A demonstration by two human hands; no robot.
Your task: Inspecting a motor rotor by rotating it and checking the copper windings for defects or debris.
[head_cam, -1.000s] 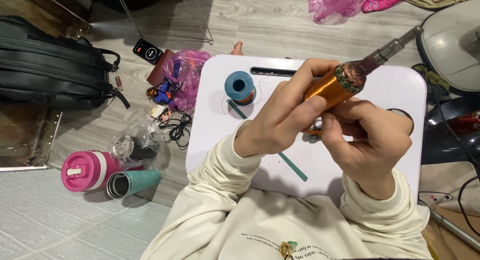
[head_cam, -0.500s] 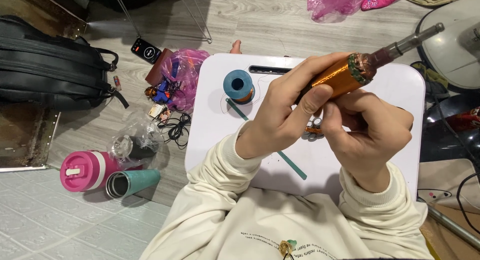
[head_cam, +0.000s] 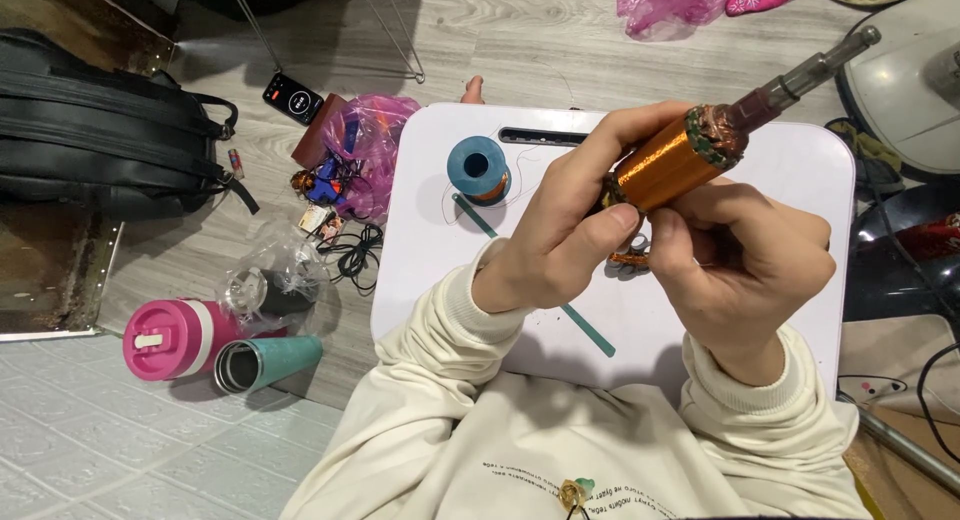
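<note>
From the head view, a copper-wound motor rotor (head_cam: 668, 167) is held above the far right part of the small white table (head_cam: 800, 170), gripped by the left hand (head_cam: 560, 230) and pinched underneath by the right hand (head_cam: 745, 260). The winding is judged to be under inspection; a blue wire spool (head_cam: 478, 168) stands near the far left corner, so the next move likely calls for a steady grip and fine fingertip work at the coil.
</note>
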